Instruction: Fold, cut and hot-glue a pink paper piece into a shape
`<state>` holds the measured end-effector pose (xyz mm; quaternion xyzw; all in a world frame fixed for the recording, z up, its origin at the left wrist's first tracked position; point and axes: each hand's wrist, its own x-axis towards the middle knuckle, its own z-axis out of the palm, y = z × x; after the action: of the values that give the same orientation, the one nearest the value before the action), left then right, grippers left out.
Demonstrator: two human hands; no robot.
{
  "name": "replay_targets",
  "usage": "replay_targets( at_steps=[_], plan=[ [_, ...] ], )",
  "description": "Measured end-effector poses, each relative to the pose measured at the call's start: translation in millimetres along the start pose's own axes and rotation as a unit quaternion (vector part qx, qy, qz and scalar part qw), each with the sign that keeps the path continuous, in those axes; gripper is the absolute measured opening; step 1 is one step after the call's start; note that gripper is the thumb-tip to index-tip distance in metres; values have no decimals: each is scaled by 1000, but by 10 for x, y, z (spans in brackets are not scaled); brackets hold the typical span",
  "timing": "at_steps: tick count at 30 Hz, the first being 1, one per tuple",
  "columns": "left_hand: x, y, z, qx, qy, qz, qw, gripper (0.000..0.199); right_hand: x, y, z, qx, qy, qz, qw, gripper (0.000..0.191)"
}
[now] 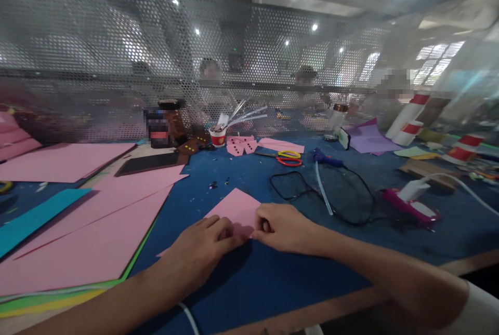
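A piece of pink paper (236,204) lies on the blue table in front of me, one corner pointing away. My left hand (208,244) rests on its left side with the fingers curled and the thumb at the near edge. From the right, my right hand (286,226) pinches the near edge, thumb and forefinger pressed together on the paper. The two hands nearly meet there. Parts of the sheet are hidden under the fingers. Another pink point of paper shows by my left wrist.
Large pink sheets (97,226) and a blue strip (42,218) lie at left, with a dark tablet (148,162). Behind stand a red paper cup (217,137) and scissors (289,158). A glue gun (327,159) with its looped cable and a purple power strip (413,208) lie right.
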<state>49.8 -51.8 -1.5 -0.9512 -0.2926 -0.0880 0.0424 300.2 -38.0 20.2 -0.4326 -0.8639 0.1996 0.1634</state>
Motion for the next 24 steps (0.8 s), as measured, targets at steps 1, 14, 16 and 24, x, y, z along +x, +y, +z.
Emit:
replay_targets(
  at_steps=[1,14,16,24],
  plan=[
    [5,6,-5,5,-9,-2,1000,49,-2,-2,2,-2,1,0,1000,10],
    [21,23,-37,32,-18,7,999,50,-1,-47,-30,-7,-13,11,1000,10],
    [23,23,-40,29,-13,9,999,49,-4,-55,-39,-12,-15,15,1000,9],
    [25,15,-32,21,-7,10,1000,45,-17,-50,-82,-27,-22,21,999,7]
  ],
)
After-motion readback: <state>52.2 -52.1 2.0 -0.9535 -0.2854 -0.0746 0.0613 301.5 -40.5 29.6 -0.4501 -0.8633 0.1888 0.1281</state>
